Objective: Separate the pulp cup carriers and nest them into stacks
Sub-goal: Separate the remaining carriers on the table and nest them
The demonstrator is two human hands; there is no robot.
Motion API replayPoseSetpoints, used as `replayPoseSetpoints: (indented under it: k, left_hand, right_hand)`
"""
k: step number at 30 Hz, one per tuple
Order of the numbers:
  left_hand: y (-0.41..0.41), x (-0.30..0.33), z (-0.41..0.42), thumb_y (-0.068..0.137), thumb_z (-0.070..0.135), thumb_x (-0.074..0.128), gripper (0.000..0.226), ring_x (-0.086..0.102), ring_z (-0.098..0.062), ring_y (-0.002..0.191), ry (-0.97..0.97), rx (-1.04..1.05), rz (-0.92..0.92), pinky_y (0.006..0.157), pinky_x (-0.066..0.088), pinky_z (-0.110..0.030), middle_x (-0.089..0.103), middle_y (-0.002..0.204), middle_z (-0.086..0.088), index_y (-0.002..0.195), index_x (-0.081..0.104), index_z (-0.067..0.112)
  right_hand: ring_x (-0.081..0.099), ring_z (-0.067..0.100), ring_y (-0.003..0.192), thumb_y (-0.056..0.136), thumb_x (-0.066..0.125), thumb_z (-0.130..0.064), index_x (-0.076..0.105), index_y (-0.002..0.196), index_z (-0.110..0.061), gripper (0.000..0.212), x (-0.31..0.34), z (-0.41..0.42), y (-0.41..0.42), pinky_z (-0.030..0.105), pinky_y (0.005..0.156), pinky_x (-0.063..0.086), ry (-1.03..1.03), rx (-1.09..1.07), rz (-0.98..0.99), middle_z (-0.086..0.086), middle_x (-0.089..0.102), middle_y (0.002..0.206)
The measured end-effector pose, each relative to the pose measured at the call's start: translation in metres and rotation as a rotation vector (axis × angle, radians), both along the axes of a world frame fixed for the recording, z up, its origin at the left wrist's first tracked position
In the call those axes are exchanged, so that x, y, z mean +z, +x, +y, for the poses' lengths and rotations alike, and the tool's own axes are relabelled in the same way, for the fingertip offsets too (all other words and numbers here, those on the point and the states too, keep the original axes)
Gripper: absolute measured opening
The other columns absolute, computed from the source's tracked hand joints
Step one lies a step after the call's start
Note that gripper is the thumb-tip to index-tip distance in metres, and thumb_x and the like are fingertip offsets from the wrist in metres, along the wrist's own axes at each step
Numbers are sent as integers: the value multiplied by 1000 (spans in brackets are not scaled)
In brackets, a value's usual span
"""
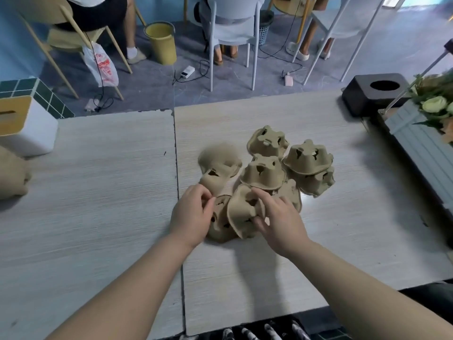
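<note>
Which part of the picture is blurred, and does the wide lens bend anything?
Head view: the brown pulp cup carrier at the pile's left is motion-blurred; the other carriers look sharp. The pale wood-grain table has edges that bow from wide-angle distortion. Soft shadows lie under both forearms.

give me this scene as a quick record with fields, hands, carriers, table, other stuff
left hand: fingers curled on a carrier at the near left of the pile
right hand: pinches the tilted carrier at the near edge
pile: pulp carriers jumbled, mostly upside down, not yet one neat stack
table: pale wood grain, seam running left of the pile
white box: far left
black block: far right, round hole on top
</note>
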State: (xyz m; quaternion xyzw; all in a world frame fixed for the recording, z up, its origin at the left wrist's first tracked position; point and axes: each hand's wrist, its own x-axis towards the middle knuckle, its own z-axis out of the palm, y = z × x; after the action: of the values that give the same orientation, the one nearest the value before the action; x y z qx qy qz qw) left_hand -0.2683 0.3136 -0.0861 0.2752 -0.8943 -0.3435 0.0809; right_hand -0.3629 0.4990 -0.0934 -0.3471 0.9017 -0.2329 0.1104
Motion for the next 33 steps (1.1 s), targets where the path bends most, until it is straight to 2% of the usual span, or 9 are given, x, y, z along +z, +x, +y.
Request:
replayPoseSetpoints:
  k: [4,8,11,16,20,24,28,30,33]
  left_hand:
    - [-1,7,13,93,15,63,14,53,-11,72,131,257,75,61,35,-12,56,77,11,84,53,16]
    - [0,-2,35,93,15,63,18,66,-27,79,351,460,126,81,56,-44,64,80,2,79,53,21]
    - [1,-3,57,95,11,61,17,65,-14,70,470,583,158,82,58,-51,65,83,-4,81,55,18]
    - [1,-5,81,94,7,61,15,65,-8,65,550,741,201,86,58,-46,63,86,-6,84,54,15]
    - [2,-3,92,92,6,64,18,63,-16,72,546,791,208,87,57,-46,63,88,-6,84,52,18]
    - [7,-7,95,92,8,64,18,64,-18,73,549,835,200,89,56,-48,64,92,-11,84,51,17]
    - [13,-14,88,92,4,62,16,67,-22,79,600,866,205,82,56,-42,64,105,-24,86,51,13]
    - [14,-19,80,92,5,63,14,68,-26,83,616,868,215,76,54,-36,64,105,-24,87,52,12]
    - [17,-27,66,92,5,63,10,69,-25,82,641,861,203,73,54,-32,66,104,-25,91,54,6]
  right_hand:
    - [49,19,89,86,62,-19,52,123,-26,38,-1,15,-20,28,70,32,-113,-40,-143,-3,58,100]
    - [48,19,82,82,61,-11,52,108,-17,28,-3,31,-39,27,67,33,-138,-20,-268,-3,51,92]
    - [50,18,85,78,61,-11,52,105,-16,29,-2,47,-50,28,69,36,-105,40,-286,-3,47,99]
    - [47,5,107,76,42,-45,59,124,-12,61,13,73,-62,7,80,31,-85,75,-394,-4,46,128]
    - [50,8,116,72,35,-77,69,111,-11,84,19,79,-67,26,95,39,-16,44,-401,-6,51,123]
    - [56,14,99,90,53,-45,70,81,-12,38,15,76,-70,28,77,42,47,-31,-302,-5,56,103]
    - [50,24,74,92,50,-36,51,67,-13,35,12,76,-71,32,59,32,9,-124,-223,-1,49,75]
    - [49,23,71,93,51,-33,52,74,-15,26,15,75,-70,32,58,31,-48,-171,-234,-2,53,71]
    - [55,19,81,93,54,-27,54,114,-20,23,21,68,-66,29,66,36,-214,-314,-357,-4,64,89]
